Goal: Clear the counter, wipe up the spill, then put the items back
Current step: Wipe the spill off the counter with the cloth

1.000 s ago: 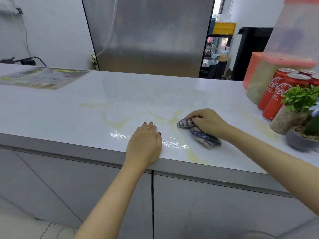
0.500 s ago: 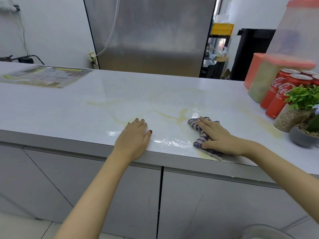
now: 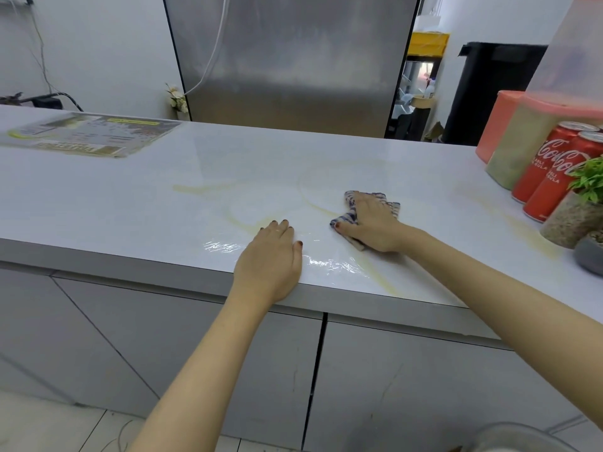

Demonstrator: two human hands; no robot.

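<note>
1. The right hand (image 3: 372,223) lay flat on a striped cloth (image 3: 391,205) near the middle of the tabletop (image 3: 130,197). Its fingers (image 3: 362,200) were straight and close together, pressing the cloth down, and the thumb reached left over a bunched corner.
2. The left hand (image 3: 270,256) rested palm-down at the front edge, fingers together and gripping nothing.
3. The spill (image 3: 202,188) showed as thin yellow arcs left of the cloth and behind it. A glossy wet film (image 3: 329,261) lay along the front edge between the hands.
4. Risk: that film sat right at the edge, so a stroke toward the person would likely push liquid over onto the cabinet doors (image 3: 391,386).
5. Risk: a faint yellow streak (image 3: 509,220) ran toward the crowded right end. A wide sweep that way could knock the cola cans (image 3: 551,164) or drive liquid under them.
6. Risk: the bracing left hand touched the wet film and might slip.
7. Containers at the right end:
   - A pink-lidded tub (image 3: 518,148) held a pale greenish-beige filling, though I cannot tell what it was.
   - A glass jar (image 3: 567,220) held gravel-like grains and a green plant (image 3: 589,182).
   - A grey pot (image 3: 590,256) was cut off by the frame.
   - Whether the cans were opened cannot be told.
</note>
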